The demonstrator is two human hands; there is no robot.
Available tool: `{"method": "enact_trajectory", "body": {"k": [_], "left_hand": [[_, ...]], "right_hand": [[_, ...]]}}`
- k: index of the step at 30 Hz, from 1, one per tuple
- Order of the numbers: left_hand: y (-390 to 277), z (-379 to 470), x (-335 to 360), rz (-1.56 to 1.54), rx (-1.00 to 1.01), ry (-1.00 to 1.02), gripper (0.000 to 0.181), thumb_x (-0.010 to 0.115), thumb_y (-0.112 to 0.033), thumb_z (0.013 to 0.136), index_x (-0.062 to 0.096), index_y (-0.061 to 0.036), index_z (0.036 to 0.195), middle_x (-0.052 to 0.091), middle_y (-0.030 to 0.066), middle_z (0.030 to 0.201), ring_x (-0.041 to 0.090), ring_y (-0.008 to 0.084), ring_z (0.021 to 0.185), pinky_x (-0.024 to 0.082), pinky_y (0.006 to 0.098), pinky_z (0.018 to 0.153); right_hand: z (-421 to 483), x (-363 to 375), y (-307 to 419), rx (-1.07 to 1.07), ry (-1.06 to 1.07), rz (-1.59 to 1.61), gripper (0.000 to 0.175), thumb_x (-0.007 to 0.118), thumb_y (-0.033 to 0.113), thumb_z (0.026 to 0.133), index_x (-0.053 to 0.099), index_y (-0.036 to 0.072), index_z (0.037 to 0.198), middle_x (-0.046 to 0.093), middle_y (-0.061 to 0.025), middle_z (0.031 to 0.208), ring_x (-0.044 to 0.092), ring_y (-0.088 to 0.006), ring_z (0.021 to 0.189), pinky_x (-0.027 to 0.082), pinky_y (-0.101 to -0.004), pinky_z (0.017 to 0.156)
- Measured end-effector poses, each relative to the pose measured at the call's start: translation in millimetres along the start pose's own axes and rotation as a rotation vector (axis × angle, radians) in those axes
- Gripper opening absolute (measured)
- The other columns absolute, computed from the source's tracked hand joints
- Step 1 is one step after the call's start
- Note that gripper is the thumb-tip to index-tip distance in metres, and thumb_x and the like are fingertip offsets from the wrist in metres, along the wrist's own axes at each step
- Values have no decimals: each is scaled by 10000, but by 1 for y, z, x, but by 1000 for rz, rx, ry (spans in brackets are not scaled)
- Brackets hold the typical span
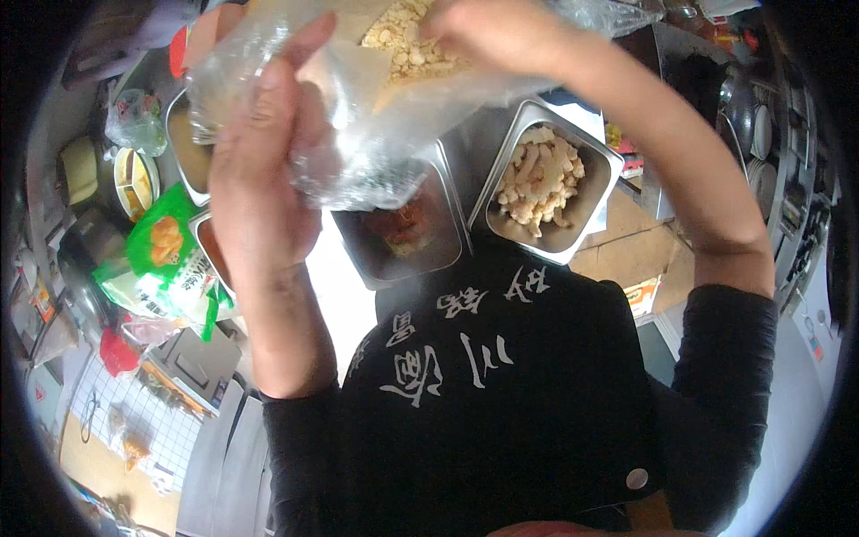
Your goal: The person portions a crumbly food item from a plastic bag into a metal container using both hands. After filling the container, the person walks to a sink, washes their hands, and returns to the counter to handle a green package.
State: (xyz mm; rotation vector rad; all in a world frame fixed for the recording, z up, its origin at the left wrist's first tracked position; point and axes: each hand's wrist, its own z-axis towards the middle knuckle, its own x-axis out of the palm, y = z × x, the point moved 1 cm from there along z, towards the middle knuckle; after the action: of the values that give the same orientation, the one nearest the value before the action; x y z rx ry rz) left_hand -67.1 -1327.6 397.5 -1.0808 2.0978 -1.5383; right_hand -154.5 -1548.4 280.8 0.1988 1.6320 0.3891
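Note:
My left hand [268,154] grips the gathered edge of a clear plastic bag [369,154], at the upper left of the view. Pale, crumbly food pieces [416,50] show at the top, beside the bag's film. My right hand [490,33], blurred, is over the right side of these pieces; its fingertips are too unclear to tell whether they hold any. Below the bag, a steel pan [463,221] holds reddish-brown food. To its right, another steel pan [597,201] holds light, battered-looking pieces [540,178].
A green and white printed food bag [168,262] lies at the left, near a round dish with divided contents [134,178]. More steel pans stand partly behind my left hand. Cardboard [624,241] lies at the right, and stacked plates [762,181] stand farther off.

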Motion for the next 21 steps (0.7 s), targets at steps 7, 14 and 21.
{"method": "enact_trajectory", "body": {"k": [7, 14, 21], "left_hand": [[12, -3, 9, -86, -55, 0, 455, 456, -292, 999, 476, 15, 1335, 541, 3, 893, 468, 32, 673, 375, 172, 569], [18, 1, 11, -66, -89, -85, 459, 459, -284, 995, 451, 7, 1350, 610, 30, 943, 439, 12, 613, 335, 142, 491], [7, 10, 14, 48, 17, 43, 503, 474, -300, 979, 431, 29, 1357, 607, 123, 1163, 581, 79, 793, 464, 193, 666]], "right_hand": [[-9, 22, -3, -83, -114, -379, 504, 574, 68, 844, 523, 227, 1319, 550, -64, 1275, 560, -282, 1136, 469, -364, 954], [-27, 7, -48, 281, 112, -39, 396, 541, 56, 844, 588, 198, 1211, 665, -49, 940, 646, -271, 847, 509, -358, 728], [-24, 14, -62, 314, 3, 89, 335, 538, 85, 861, 604, 166, 1180, 671, -68, 876, 651, -269, 795, 503, -360, 700]]}}
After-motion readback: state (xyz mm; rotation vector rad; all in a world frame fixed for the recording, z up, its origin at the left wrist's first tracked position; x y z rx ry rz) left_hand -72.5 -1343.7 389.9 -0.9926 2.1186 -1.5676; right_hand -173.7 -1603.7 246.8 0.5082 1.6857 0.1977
